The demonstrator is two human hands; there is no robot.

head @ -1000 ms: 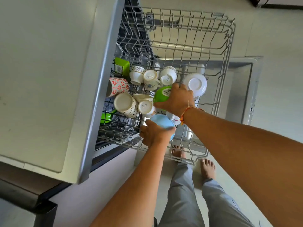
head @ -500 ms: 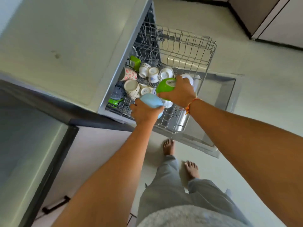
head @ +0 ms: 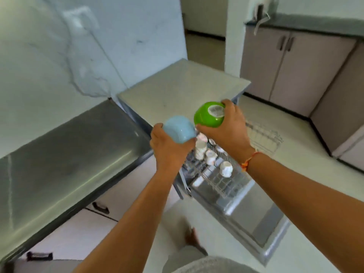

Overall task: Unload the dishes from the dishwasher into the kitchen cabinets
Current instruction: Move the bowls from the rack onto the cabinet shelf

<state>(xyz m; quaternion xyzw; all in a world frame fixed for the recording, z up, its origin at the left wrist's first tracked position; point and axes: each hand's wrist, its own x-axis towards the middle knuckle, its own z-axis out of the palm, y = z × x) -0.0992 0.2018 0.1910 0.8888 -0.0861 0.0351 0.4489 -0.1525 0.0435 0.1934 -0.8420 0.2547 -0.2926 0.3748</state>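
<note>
**Above the rack, two bowls lifted clear**

Over the pulled-out dishwasher rack (head: 222,174), both hands now hold their bowls in the air, where a second ago they were down among the cups, just closing on them. The left hand (head: 169,148) wraps the blue bowl (head: 180,129) from below and from the near side, fingers curled round its wall. The right hand (head: 230,127) grips the green bowl (head: 209,114) with the thumb on the near side and the fingers over the far rim; the bowl is turned so its labelled base faces the camera. The two bowls sit just beside each other, nearly touching, and neither touches the rack any longer.

The view has also swung up from the rack to the room. It now takes in the pale dishwasher top (head: 183,89), the steel surface (head: 65,154) to the left, and the closed cabinets (head: 291,62) at the far right.

So the picking part of this step looks finished and the carrying has begun. Several white cups (head: 225,168) remain upside down in the rack, so the unloading is far from done. Which cabinet the bowls are meant for cannot be told; no cabinet door in sight stands open, and with both hands full, opening one will probably need a bowl set down or stacked first.
</note>
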